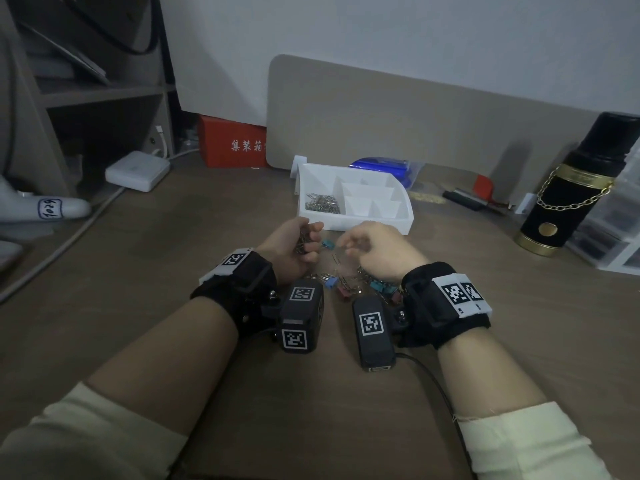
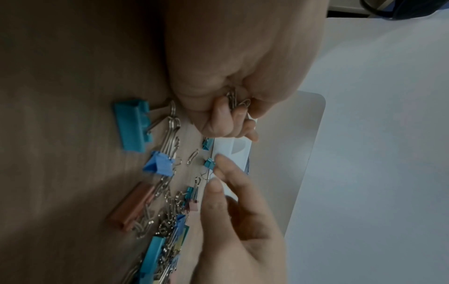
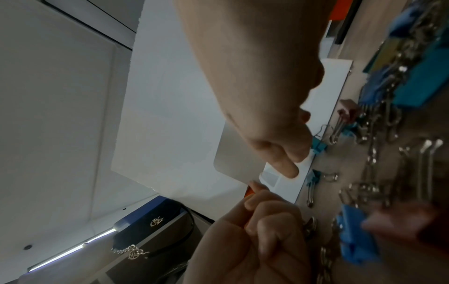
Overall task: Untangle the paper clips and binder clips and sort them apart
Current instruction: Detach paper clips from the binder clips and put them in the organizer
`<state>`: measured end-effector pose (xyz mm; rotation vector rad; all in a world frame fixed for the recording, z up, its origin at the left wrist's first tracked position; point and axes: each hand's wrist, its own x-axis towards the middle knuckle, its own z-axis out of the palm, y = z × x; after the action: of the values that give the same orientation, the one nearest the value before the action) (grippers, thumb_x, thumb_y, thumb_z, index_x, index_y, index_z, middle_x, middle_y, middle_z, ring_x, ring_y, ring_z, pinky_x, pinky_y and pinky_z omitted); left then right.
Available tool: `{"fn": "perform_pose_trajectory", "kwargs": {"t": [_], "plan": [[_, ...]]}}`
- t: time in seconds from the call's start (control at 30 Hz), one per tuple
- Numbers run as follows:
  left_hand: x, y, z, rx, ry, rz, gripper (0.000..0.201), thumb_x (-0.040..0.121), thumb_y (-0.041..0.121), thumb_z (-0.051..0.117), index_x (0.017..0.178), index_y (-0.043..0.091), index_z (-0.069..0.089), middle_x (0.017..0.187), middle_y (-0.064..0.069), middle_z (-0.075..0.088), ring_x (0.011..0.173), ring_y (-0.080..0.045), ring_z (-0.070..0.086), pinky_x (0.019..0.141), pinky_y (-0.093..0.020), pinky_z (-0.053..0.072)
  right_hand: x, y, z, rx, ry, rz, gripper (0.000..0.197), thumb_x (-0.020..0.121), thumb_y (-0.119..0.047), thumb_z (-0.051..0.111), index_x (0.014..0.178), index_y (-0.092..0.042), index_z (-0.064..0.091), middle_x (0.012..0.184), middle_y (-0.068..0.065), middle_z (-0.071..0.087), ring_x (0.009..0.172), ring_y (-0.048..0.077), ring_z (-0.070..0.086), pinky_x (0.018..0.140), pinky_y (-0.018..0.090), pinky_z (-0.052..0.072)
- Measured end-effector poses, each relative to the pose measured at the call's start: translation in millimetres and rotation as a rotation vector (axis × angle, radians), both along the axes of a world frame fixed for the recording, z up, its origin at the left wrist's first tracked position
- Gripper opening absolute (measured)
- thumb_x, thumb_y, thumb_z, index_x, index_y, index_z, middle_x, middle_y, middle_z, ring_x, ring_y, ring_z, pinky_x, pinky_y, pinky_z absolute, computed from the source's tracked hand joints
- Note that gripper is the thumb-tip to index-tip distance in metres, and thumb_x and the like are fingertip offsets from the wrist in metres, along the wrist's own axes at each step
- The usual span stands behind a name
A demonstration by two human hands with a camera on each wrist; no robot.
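My left hand (image 1: 306, 242) grips a bunch of silver paper clips (image 2: 233, 100) in a fist, just in front of the white tray (image 1: 405, 216). My right hand (image 1: 344, 247) hovers beside it, thumb and forefinger apart, holding nothing. Its forefinger tip (image 2: 222, 160) touches a small teal binder clip (image 2: 209, 163) lying on the desk. A tangled pile of binder clips and paper clips (image 1: 346, 284) lies between my wrists, partly hidden under the right hand. Sorted paper clips (image 1: 322, 202) fill the tray's left compartment.
A tall black and gold flask (image 1: 571, 188) stands at the right, beside clear drawers (image 1: 616, 237). A red box (image 1: 232, 143), a white adapter (image 1: 136, 171) and its cable lie at the back left. A beige divider (image 1: 415, 116) rises behind the tray.
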<state>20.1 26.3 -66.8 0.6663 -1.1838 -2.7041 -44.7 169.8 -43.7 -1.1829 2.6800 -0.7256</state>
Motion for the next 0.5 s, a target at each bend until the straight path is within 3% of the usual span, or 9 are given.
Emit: {"fn": "perform_pose_trajectory", "kwargs": {"t": [0.1, 0.17, 0.3, 0.4, 0.5], "plan": [[1, 1, 0, 0.000, 0.007, -0.008, 0.036, 0.102, 0.025, 0.032, 0.072, 0.011, 0.048, 0.041, 0.005, 0.038, 0.026, -0.005, 0.028, 0.027, -0.014, 0.017, 3, -4, -5, 0.186, 0.006, 0.074, 0.057, 0.081, 0.007, 0.042, 0.121, -0.027, 0.064, 0.131, 0.004, 0.050, 0.115, 0.023, 0.052, 0.099, 0.034, 0.046], [1, 1, 0, -0.006, 0.007, -0.005, 0.036, 0.102, 0.025, 0.032, 0.072, 0.011, 0.048, 0.041, 0.005, 0.038, 0.027, -0.005, 0.028, 0.027, -0.014, 0.018, 3, -4, -6, 0.220, 0.018, 0.054, 0.055, 0.083, 0.006, 0.042, 0.120, -0.027, 0.065, 0.133, 0.005, 0.051, 0.116, 0.025, 0.052, 0.100, 0.034, 0.045], [0, 0, -1, -0.008, 0.005, 0.004, 0.035, 0.102, 0.024, 0.032, 0.073, 0.011, 0.049, 0.042, 0.005, 0.038, 0.027, -0.005, 0.028, 0.027, -0.014, 0.018, 5, 2, 2, 0.140, 0.021, 0.030, 0.039, 0.086, 0.002, 0.048, 0.096, -0.024, 0.075, 0.111, -0.001, 0.067, 0.102, 0.018, 0.060, 0.090, 0.031, 0.051], [0, 0, -1, -0.002, 0.006, 0.003, 0.034, 0.101, 0.023, 0.033, 0.074, 0.011, 0.049, 0.042, 0.005, 0.039, 0.027, -0.005, 0.028, 0.026, -0.014, 0.018, 11, 4, 8, 0.128, 0.018, 0.043, 0.038, 0.080, 0.003, 0.048, 0.076, -0.025, 0.074, 0.091, -0.005, 0.069, 0.091, 0.016, 0.061, 0.082, 0.029, 0.052], [0, 0, -1, -0.005, 0.003, 0.007, 0.033, 0.101, 0.023, 0.033, 0.075, 0.011, 0.049, 0.041, 0.005, 0.039, 0.027, -0.005, 0.028, 0.026, -0.014, 0.019, 10, 5, 11, 0.102, 0.023, 0.019, 0.030, 0.083, -0.003, 0.051, 0.080, -0.027, 0.069, 0.089, -0.006, 0.065, 0.086, 0.016, 0.061, 0.079, 0.027, 0.052]]}}
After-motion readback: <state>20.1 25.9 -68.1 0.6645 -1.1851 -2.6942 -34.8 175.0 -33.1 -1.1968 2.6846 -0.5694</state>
